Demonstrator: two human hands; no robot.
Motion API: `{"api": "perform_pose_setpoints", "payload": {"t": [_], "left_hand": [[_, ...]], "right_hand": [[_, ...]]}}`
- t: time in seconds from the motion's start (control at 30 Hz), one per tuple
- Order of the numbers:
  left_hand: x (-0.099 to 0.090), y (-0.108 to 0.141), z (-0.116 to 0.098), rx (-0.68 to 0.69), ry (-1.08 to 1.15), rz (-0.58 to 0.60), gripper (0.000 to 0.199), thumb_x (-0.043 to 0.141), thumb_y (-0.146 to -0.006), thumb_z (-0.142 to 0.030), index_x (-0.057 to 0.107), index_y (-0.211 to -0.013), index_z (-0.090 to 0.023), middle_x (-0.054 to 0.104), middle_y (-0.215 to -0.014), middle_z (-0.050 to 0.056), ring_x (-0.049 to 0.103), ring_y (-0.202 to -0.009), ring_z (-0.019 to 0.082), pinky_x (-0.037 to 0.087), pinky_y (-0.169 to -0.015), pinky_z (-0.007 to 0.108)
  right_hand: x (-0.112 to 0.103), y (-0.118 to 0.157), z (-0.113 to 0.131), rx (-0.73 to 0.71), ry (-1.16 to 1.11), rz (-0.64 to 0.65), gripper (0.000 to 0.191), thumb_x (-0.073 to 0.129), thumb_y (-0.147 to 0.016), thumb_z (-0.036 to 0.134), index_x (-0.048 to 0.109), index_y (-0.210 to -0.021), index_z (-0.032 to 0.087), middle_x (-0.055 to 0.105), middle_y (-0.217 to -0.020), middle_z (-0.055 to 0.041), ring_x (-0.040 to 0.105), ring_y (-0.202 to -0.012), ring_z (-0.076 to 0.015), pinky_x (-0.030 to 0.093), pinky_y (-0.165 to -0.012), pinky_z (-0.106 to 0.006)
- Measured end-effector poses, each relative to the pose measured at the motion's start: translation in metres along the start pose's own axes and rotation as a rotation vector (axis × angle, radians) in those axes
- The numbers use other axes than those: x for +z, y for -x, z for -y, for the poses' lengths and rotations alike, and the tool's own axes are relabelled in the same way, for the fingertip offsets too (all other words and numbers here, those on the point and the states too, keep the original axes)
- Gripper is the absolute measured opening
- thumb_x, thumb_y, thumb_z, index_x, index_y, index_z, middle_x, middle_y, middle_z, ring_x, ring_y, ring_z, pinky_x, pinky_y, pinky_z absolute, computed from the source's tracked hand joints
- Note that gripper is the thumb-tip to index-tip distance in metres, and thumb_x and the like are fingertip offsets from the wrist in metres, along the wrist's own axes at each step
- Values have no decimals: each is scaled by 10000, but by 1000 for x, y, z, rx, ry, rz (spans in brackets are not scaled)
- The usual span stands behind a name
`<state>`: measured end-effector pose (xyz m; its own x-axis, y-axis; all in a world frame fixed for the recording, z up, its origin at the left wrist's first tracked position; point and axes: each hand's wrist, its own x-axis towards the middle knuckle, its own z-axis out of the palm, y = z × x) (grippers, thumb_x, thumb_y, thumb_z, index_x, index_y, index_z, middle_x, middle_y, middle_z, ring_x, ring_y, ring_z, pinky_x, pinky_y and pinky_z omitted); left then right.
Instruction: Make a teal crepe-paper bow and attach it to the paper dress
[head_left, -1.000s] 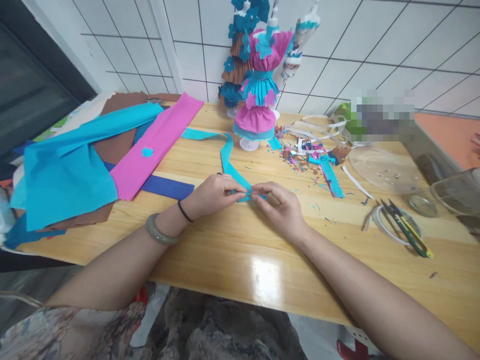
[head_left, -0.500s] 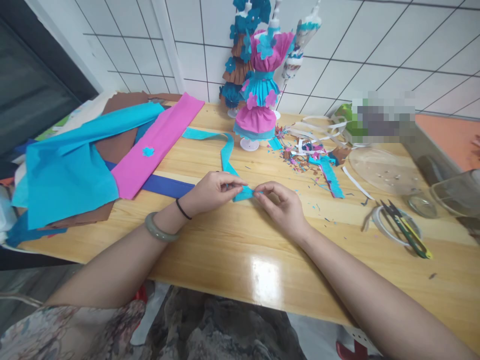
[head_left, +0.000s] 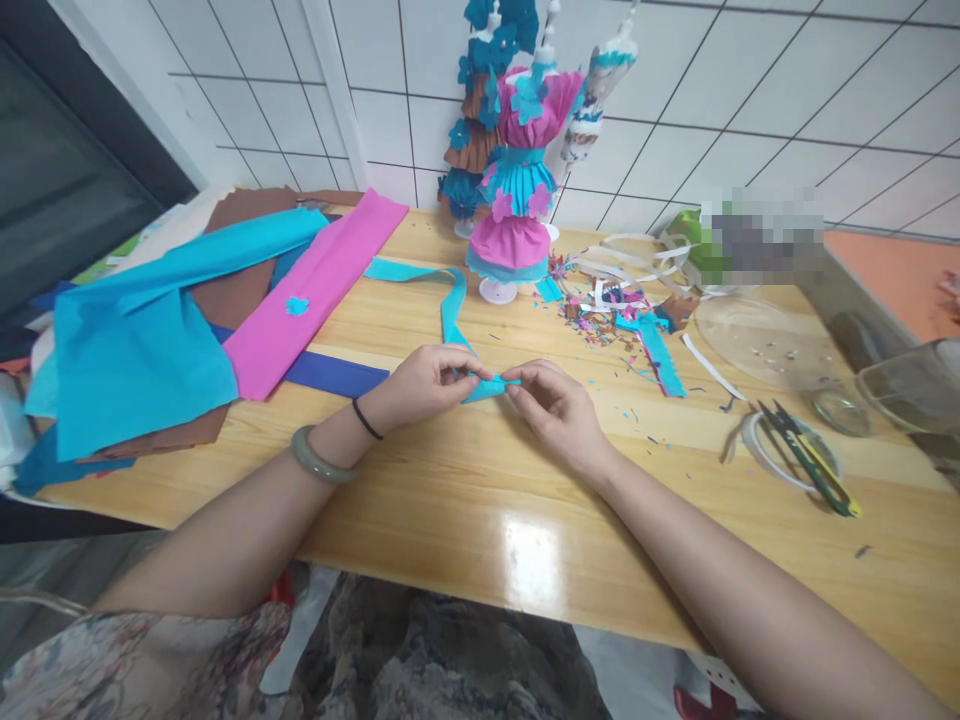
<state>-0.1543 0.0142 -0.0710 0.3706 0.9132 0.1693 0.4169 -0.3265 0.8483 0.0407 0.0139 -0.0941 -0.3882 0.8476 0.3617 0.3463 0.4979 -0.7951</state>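
A long turquoise crepe paper strip (head_left: pixel 453 310) curls over the table toward me. My left hand (head_left: pixel 431 385) pinches it near its close end, between thumb and forefinger. Just to the right, the fingertips of my right hand (head_left: pixel 559 410) pinch the tip of the same strip. The short piece between the two hands looks folded and narrow; my fingers partly cover it. Behind the strip stands a figure dressed in pink and turquoise gathered paper (head_left: pixel 514 240), decorated with paper flowers.
Left lie a pink paper sheet (head_left: pixel 315 300), turquoise paper (head_left: pixel 142 370) and a blue strip (head_left: pixel 337 374). Paper scraps (head_left: pixel 592 310), green-and-yellow thread snips (head_left: pixel 814 465), a tape roll (head_left: pixel 750 440) and a clear round lid (head_left: pixel 765 345) are on the right. More decorated figures (head_left: pixel 474 150) stand behind.
The strip's end between my fingers has folded over and looks narrower. My right hand has shifted slightly left, closer to my left hand.
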Motion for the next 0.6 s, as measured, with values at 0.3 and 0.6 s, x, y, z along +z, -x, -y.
{"api": "perform_pose_setpoints", "payload": {"t": [0.3,0.6], "left_hand": [[3,-2,7,-66,53,-52,210,638,-711,-264,681,-849,-111,619,-764,48,517,-636,100,416,-572,213],[2,-3,8,-94,38,-87,235,642,-711,-302,685,-842,-111,648,-794,65,549,-662,118,436,-588,225]], "right_hand": [[4,0,-4,84,-13,-60,124,606,-767,242,631,-878,193,628,-810,-39,571,-726,-155,453,-647,-277],[4,-1,-5,97,-13,-90,121,619,-761,253,647,-856,182,633,-776,-39,563,-683,-144,446,-625,-272]]}}
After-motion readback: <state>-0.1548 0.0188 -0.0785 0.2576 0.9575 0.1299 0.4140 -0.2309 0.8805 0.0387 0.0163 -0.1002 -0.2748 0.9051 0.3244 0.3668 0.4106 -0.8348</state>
